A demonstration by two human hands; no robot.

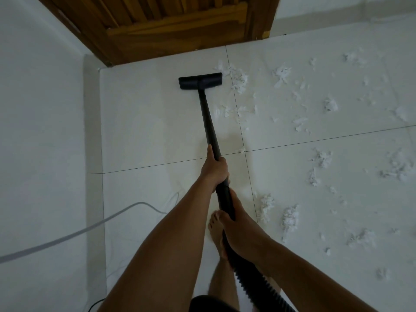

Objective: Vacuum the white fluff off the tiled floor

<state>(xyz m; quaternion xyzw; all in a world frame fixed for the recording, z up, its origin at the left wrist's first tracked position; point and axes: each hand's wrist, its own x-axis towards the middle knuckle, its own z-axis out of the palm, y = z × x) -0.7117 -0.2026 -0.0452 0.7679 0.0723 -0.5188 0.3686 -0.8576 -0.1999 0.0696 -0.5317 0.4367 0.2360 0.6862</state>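
Note:
A black vacuum wand (209, 122) runs from my hands to its flat floor head (200, 81), which sits on the white tiled floor (146, 131) just in front of the wooden door. My left hand (215, 168) grips the wand higher up; my right hand (236, 224) grips it lower, where the ribbed hose (254, 287) begins. White fluff (238, 81) lies right of the head, and several more clumps (290, 218) are scattered over the tiles to the right.
A brown wooden door (171, 30) stands at the top. The white wall (40, 131) with its skirting runs along the left. A grey cable (67, 235) crosses the floor at lower left. My bare foot (216, 233) is under the hose.

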